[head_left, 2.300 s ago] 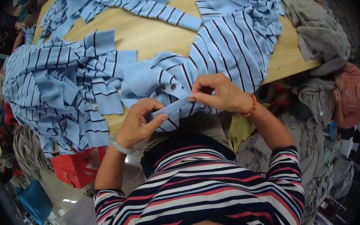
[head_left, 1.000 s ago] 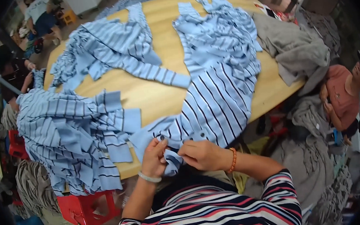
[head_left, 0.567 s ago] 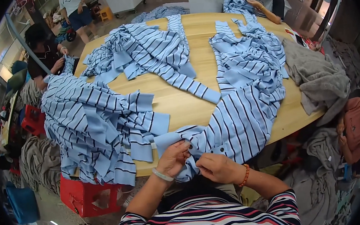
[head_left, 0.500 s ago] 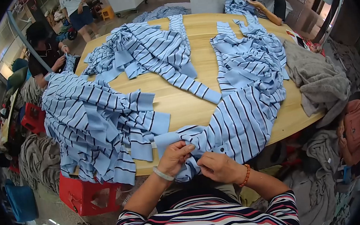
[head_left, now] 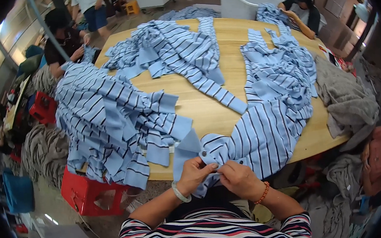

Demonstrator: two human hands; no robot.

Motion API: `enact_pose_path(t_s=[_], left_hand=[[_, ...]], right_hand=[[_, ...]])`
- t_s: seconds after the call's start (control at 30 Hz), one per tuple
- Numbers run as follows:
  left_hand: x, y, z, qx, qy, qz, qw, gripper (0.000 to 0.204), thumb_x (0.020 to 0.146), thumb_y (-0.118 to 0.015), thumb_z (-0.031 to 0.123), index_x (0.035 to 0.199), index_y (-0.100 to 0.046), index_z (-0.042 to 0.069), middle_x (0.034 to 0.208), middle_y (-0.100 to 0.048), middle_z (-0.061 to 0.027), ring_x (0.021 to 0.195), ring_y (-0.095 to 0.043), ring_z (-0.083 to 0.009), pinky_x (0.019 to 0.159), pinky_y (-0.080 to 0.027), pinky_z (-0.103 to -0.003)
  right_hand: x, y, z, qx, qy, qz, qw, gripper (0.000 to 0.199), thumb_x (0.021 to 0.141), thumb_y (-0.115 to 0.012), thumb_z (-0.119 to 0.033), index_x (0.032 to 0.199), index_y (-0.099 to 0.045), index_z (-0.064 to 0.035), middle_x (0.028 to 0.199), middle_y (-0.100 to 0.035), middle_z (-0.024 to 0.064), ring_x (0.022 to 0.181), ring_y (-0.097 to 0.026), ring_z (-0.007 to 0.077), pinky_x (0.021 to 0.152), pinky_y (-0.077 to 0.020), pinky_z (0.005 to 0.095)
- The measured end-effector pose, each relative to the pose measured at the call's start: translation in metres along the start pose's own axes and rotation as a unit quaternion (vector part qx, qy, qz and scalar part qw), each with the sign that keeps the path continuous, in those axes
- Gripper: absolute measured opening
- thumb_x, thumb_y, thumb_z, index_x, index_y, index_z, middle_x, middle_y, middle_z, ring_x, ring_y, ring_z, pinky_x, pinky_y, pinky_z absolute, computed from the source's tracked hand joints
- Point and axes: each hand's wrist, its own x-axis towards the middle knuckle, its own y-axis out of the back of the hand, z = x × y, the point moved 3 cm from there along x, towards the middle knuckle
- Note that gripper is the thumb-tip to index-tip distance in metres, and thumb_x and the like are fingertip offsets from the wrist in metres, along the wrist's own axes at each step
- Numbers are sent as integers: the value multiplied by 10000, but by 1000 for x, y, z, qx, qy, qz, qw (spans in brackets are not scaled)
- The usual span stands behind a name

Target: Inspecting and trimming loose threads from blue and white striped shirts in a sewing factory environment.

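Note:
A light-blue knit garment point(head_left: 262, 135) with dark stripes lies over the table's near edge, its front part gathered between my hands. My left hand point(head_left: 194, 176), with a pale bangle at the wrist, pinches the placket, thumb pressed on the cloth. Just above its fingers shows a dark button point(head_left: 204, 153). Close beside it, my right hand point(head_left: 241, 181), wearing a beaded bracelet, is closed on the same placket, with another dark button at its knuckles. What lies between the fingertips is partly hidden. A plain blue band point(head_left: 185, 152) of the garment sticks up left of my hands.
Piles of similar striped garments lie on the wooden table point(head_left: 208, 113), the nearest a left heap point(head_left: 104, 113) hanging over the edge. Grey cloth point(head_left: 344, 89) drapes the right side. A red stool point(head_left: 86, 194) stands below left. Two people handle striped cloth across the table; another stands behind.
My hands have come closer together on the placket, and a button now shows above my left fingers. The blue band has lifted and folded upward. The whole view has shifted slightly.

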Motion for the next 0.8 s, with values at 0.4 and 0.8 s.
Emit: enact_pose_path(t_s=[0.4,0.8], left_hand=[[4,0,-21,-54,-68,-1,996,166,843,-700,171,886,-683,11,751,-611,32,676,-493,-15,560,-403,-202],[1,-6,-17,-95,-104,31,990,170,831,-720,157,866,-667,0,763,-626,23,698,-521,-28,580,-425,-199]], right_hand=[[10,-3,-6,41,-29,40,998,215,734,-630,85,927,-589,0,767,-579,121,601,-598,232,535,-470,313],[10,-3,-1,36,-34,15,999,203,728,-600,102,904,-582,4,795,-563,134,607,-570,257,518,-453,331]])
